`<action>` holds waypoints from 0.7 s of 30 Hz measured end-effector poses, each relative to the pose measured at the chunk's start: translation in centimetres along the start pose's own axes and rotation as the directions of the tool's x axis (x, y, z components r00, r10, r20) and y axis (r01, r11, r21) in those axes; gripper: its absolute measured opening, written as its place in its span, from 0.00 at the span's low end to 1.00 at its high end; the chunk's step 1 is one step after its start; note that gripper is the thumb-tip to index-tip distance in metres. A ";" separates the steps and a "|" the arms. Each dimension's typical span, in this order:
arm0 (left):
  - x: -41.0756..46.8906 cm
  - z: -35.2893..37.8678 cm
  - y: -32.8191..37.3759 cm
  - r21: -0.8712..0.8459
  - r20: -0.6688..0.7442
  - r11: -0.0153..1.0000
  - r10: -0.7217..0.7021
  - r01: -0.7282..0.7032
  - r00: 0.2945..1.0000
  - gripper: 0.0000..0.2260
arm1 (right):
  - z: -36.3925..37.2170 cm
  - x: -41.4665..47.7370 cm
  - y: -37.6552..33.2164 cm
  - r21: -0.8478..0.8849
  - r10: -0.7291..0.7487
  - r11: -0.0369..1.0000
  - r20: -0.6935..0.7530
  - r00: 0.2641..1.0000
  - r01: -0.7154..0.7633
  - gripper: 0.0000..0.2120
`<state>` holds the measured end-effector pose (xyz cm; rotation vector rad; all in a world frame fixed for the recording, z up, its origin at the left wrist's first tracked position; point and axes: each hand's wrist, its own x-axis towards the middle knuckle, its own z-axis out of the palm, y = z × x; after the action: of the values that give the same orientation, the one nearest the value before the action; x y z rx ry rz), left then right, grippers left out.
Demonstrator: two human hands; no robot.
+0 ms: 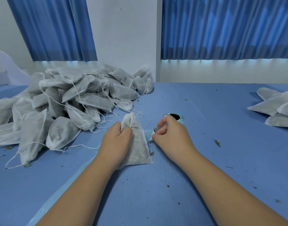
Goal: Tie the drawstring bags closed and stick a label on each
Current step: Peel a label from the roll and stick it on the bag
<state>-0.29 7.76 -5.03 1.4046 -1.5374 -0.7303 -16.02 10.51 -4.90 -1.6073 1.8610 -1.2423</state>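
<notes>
Drawstring bag of thin white fabric, filled with something greyish, lies flat on the blue table at the centre of the view. Its gathered neck points away from the person. A white drawstring is cinched at the neck, and its loose ends trail just beyond.

The left hand grips the bag just below the neck. Its fingers are curled tight round the fabric, and the wrist lies over the bag's left edge. The right hand sits just beside the bag's right edge. Its thumb and forefinger pinch together on a small pale slip, possibly a label, though it is too small to tell. The other fingers are curled inward.

Just behind the right hand stands a pale blue roll with a dark core, partly hidden by the knuckles. A pale blue strip runs along the table beside the left forearm.

A large heap of filled bags with trailing strings covers the table's left side. A smaller stack of bags lies well apart at the far right. Dark crumbs dot the tabletop. Behind the table are a white wall and blue curtains.
</notes>
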 end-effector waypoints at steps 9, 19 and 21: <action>0.0 0.1 0.0 0.016 -0.005 1.000 -0.026 0.026 1.000 0.13 | -0.2 0.1 -0.1 0.032 0.099 0.994 0.062 0.993 -0.101 0.09; 0.1 0.1 0.1 0.026 -0.009 0.999 -0.030 0.030 1.000 0.13 | 0.0 0.2 0.3 0.028 0.086 0.996 0.063 0.994 -0.088 0.16; 0.1 0.1 0.0 0.028 -0.006 0.999 -0.034 0.034 0.999 0.12 | 0.0 0.2 0.3 0.032 0.079 0.996 0.062 0.995 -0.081 0.17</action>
<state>-0.38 7.65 -4.99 1.4557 -1.5281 -0.7267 -16.24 10.31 -5.12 -1.5199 1.8376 -1.1726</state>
